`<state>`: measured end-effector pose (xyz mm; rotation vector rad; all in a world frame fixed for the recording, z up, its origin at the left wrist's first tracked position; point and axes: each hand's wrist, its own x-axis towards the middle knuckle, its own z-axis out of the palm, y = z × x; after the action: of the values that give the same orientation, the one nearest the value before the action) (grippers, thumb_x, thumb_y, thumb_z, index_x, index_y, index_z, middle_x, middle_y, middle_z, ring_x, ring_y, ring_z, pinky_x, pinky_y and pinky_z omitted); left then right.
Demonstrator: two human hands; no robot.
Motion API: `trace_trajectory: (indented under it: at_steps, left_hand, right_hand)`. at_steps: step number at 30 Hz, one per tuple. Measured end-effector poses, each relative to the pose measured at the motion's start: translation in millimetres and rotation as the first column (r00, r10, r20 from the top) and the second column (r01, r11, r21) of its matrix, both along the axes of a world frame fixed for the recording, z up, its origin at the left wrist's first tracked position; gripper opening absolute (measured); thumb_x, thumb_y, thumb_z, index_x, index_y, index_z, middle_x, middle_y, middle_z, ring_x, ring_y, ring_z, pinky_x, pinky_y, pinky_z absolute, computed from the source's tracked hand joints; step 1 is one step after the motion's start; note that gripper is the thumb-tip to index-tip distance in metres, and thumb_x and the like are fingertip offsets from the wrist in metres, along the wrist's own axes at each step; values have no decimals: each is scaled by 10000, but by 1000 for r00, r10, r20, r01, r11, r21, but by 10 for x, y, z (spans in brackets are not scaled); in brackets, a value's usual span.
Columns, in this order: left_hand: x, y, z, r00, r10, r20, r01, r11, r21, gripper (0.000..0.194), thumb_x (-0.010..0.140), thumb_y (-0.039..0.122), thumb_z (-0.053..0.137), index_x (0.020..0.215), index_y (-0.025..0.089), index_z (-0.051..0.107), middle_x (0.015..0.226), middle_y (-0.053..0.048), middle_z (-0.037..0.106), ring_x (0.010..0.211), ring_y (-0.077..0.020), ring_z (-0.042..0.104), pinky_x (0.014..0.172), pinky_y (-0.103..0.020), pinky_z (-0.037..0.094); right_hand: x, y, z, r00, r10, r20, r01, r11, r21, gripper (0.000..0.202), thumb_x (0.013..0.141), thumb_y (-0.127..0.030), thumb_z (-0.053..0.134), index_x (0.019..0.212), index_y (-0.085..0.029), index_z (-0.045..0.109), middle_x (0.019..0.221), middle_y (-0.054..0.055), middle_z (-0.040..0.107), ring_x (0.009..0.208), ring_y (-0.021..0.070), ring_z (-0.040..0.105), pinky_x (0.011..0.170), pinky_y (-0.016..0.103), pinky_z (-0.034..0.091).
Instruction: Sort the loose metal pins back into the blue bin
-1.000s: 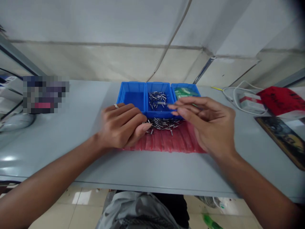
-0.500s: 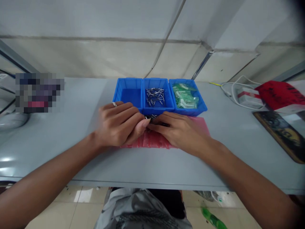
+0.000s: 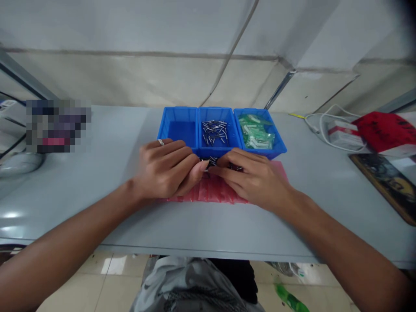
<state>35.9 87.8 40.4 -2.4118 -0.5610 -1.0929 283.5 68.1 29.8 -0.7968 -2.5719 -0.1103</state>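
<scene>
My left hand (image 3: 169,171), with a ring on one finger, is curled closed, thumb against the bent fingers. What it grips is hidden behind the fingers. My right hand (image 3: 251,173) is closed in a pinch, its fingertips almost meeting the left thumb; a tiny silvery bit shows there, too small to name. Around and under the fingertips lie small dark and silver metal pins (image 3: 212,160) on a pink plastic sheet (image 3: 208,190). Just behind the hands, the middle blue bin (image 3: 216,151) holds more loose metal pins (image 3: 214,131).
Left of it is a blue bin (image 3: 180,130) showing a bare floor; the right blue bin (image 3: 273,151) contains green-and-clear plastic packets (image 3: 256,132). A phone-like slab (image 3: 383,184), a white cable (image 3: 320,125), a small box (image 3: 344,133) and red cloth-like item (image 3: 386,130) lie at right.
The whole view has shifted slightly, so everything sits a little further right. My right fingers have lifted and bent slightly, showing more metal pins beneath. The left hand keeps its closed shape.
</scene>
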Motion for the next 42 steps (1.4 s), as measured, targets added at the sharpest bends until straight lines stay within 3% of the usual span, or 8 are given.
trace_trajectory:
  at_steps: [7, 11, 18, 24, 31, 35, 38, 42]
  left_hand:
    - [8, -45, -2, 1000, 18, 8, -18, 1000, -19, 42, 906, 192, 689, 913, 194, 648, 796, 10, 748, 652, -139, 698, 503, -293, 456]
    - [4, -89, 31, 999, 53, 10, -53, 997, 49, 274, 864, 216, 791, 1106, 215, 662, 997, -30, 785, 782, -174, 750, 578, -309, 548]
    - [-18, -77, 84, 1000, -7, 16, 6, 999, 49, 213, 856, 130, 788, 1044, 150, 689, 897, -42, 768, 721, -157, 716, 541, -293, 496]
    - [36, -73, 60, 999, -30, 15, 30, 1000, -6, 188, 894, 173, 754, 1061, 120, 685, 875, -32, 758, 732, -146, 709, 566, -274, 487]
    - [-23, -43, 59, 1000, -1, 6, 2, 1000, -18, 87, 945, 232, 672, 918, 151, 688, 742, -18, 709, 670, -164, 681, 538, -289, 436]
    - [-93, 5, 18, 996, 63, 60, -59, 996, -65, 116, 959, 203, 593, 891, 170, 681, 738, -12, 701, 669, -168, 677, 570, -303, 451]
    - [-98, 21, 3, 991, 65, 113, -54, 994, -98, 196, 1000, 231, 530, 892, 178, 684, 726, -10, 695, 673, -165, 671, 581, -305, 450]
    - [-54, 11, 7, 966, -1, 259, 80, 952, -295, 458, 1097, 346, 315, 922, 167, 699, 767, -52, 715, 702, -164, 668, 606, -319, 468]
  right_hand:
    - [1, -43, 153, 916, -36, -399, 11, 998, -64, 221, 996, -112, 589, 1098, -203, 763, 1006, 63, 744, 894, 162, 708, 792, 332, 612]
    - [3, -97, 247, 820, -125, -558, 23, 982, -186, 237, 960, -115, 649, 1076, -277, 776, 990, 15, 760, 887, 154, 719, 783, 328, 608]
    - [-47, -152, 252, 724, -116, -680, -100, 958, -270, 218, 932, -97, 682, 1039, -263, 775, 936, 0, 784, 860, 153, 726, 784, 332, 621]
    - [-77, -196, 249, 568, -311, -762, -143, 874, -464, 152, 902, -147, 741, 984, -264, 792, 962, 10, 773, 794, 150, 713, 653, 308, 613]
    - [-19, -109, 251, 567, -490, -662, -118, 747, -654, 58, 867, -247, 806, 924, -250, 816, 819, 6, 775, 632, 108, 657, 570, 249, 540]
    - [49, -32, 220, 430, -526, -734, -195, 739, -645, 242, 941, -258, 717, 1173, -298, 773, 1110, 41, 796, 760, 142, 714, 560, 262, 558]
    - [60, -41, 229, 511, -443, -737, -152, 797, -584, 259, 976, -220, 657, 1201, -303, 756, 1117, 28, 797, 732, 126, 712, 546, 257, 557]
    - [-31, -99, 173, 849, -168, -501, -43, 923, -381, 232, 969, -115, 618, 1097, -214, 784, 1034, 33, 806, 882, 148, 744, 801, 310, 628]
